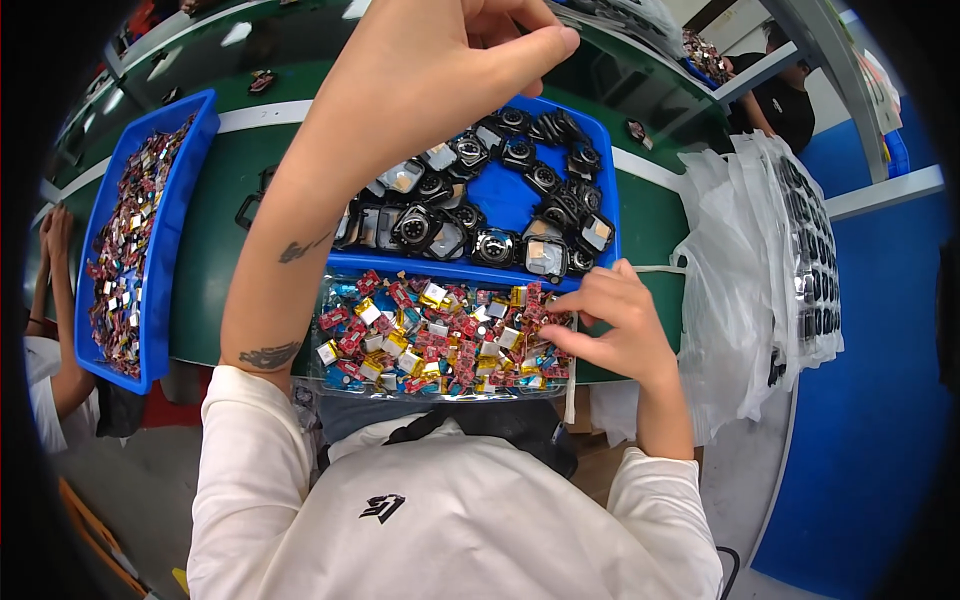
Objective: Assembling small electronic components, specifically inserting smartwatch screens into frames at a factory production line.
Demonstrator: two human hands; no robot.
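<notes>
My left hand [505, 50] is raised past the far side of a blue tray [500, 195]. Its fingers are curled in towards the thumb, and the picture's top edge cuts part of them off, so anything in them is hidden. Inside that tray lie several black smartwatch cases [415, 225]. At the right end of a clear plastic tray [450, 396], my right hand [622, 325] has thumb and fingers closing around a small red circuit board [540, 312]. This near tray is heaped with red circuit boards and small silver-and-yellow batteries [400, 345].
On the left, a long blue bin [150, 300] holds many similar small parts. Clear plastic sheets of black watch parts [805, 250] hang at the right table edge. Another person's hands [57, 235] are at far left; a person in black [785, 100] is at far right.
</notes>
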